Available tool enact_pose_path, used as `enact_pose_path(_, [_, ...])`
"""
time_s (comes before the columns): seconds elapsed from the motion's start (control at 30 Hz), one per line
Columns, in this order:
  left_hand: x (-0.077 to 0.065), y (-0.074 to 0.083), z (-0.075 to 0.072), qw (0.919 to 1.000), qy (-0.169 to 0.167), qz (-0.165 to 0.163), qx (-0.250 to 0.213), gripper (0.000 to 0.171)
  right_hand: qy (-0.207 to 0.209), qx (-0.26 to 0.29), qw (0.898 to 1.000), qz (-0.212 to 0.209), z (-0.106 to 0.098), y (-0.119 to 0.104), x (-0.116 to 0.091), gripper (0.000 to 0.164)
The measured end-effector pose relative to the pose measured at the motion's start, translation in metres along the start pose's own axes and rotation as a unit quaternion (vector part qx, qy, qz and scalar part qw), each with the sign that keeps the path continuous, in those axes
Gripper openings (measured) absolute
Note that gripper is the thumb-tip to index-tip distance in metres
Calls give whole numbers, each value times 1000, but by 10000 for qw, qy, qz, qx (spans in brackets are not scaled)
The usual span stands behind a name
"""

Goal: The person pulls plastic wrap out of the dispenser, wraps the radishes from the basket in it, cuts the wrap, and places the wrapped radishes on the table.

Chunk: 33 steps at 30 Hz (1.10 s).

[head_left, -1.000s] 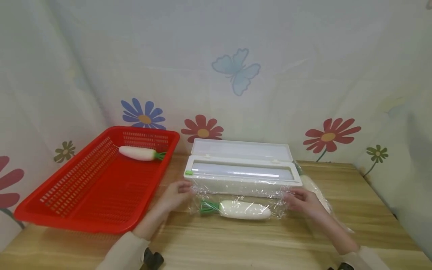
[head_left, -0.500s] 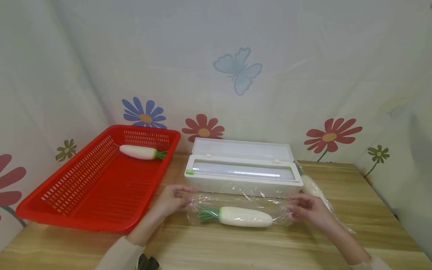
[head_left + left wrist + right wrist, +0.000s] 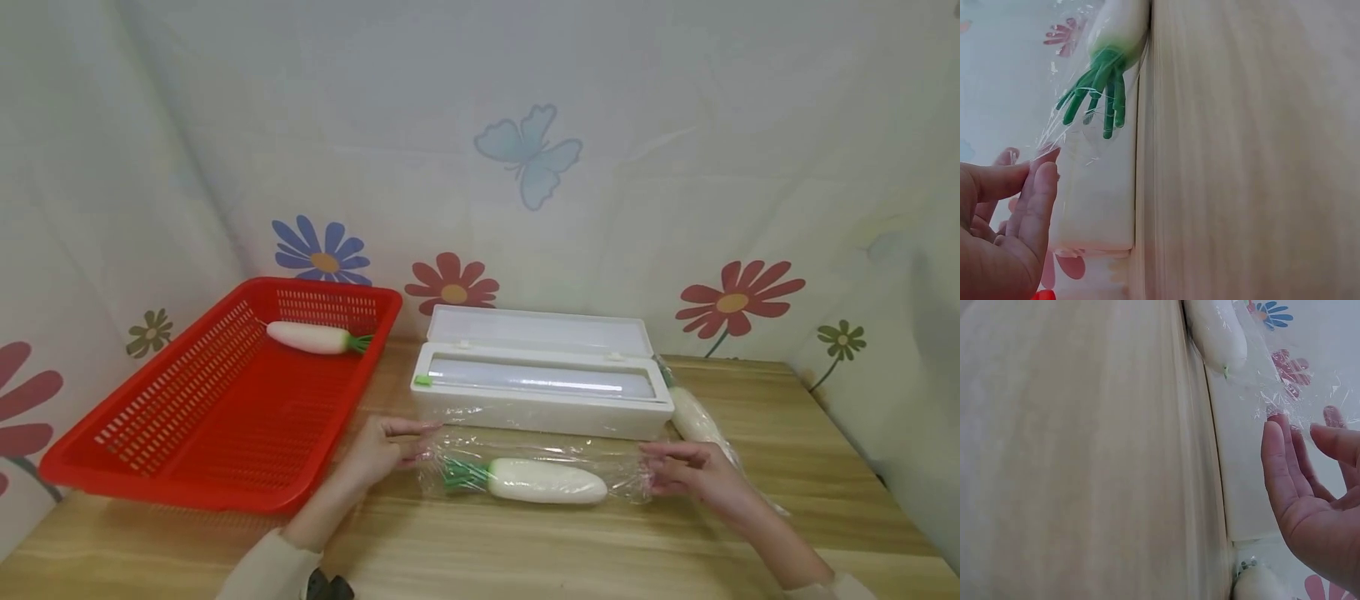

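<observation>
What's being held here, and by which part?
The left hand pinches the clear film at its left end; the right hand touches its right end, grip unclear.

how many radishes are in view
3: a bare radish in the red basket, a film-covered radish in front of the white box, and a wrapped radish right of the box, partly behind the right hand. Others may be hidden.

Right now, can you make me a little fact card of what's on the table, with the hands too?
Left hand: pinching clear film
Right hand: holding the film's other end
Front radish: white, film over it, green leaves toward left hand
White box: behind front radish, lid open
Red basket: at left, one radish inside
Right radish: in clear wrap, beside box
</observation>
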<state>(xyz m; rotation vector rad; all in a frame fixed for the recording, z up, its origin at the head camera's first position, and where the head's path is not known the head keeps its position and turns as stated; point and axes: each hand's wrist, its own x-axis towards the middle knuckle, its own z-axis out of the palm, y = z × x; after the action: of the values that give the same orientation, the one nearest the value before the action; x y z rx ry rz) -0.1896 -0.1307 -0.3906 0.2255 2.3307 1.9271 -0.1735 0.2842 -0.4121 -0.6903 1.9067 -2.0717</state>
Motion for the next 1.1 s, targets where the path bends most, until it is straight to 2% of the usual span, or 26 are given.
enact_pose_path(0.17, [-2, 1, 0, 9999, -15, 100, 23, 25, -365, -38, 9988, -313, -2, 1, -1, 41])
enact_pose_path(0.33, [-4, 1, 0, 9993, -78, 244, 262, 19, -701, 28, 9964, -475, -5, 1, -3, 39])
enact_pose_path(0.4, [-6, 2, 0, 9994, -70, 190, 283, 22, -777, 124, 9955, -536, -6, 1, -5, 43])
enact_pose_path(0.47, [-9, 3, 0, 9997, -61, 70, 232, 25, -907, 380, 9931, -645, -8, 0, -6, 48])
enact_pose_path(0.57, [-12, 6, -1, 9998, 18, -152, 102, 28, -1285, 962, 9838, -796, -11, -1, -7, 52])
enact_pose_path(0.67, [-16, 8, -3, 9996, 17, -269, -24, 30, -1530, 1335, 9772, -623, -11, -5, -6, 49])
enact_pose_path(0.73, [-17, 10, -4, 9993, 50, -370, -60, 38, -1391, 1115, 9835, -302, -10, -7, -6, 48])
enact_pose_path(0.8, [-17, 10, -4, 9991, 23, -429, -37, 47, -1150, 606, 9915, 45, -7, -9, -6, 43])
enact_pose_path(0.87, [-16, 9, -4, 9991, -78, -383, 157, 49, -1016, -50, 9941, 387, -3, -11, -8, 37])
enact_pose_path(0.97, [-17, 7, -6, 9951, -500, -89, 847, 46, -1157, -781, 9885, 579, 3, -12, -11, 34])
enact_pose_path(1.1, [-22, 5, -11, 9803, -1184, 295, 1556, 47, -1645, -1174, 9786, 395, 8, -13, -16, 38])
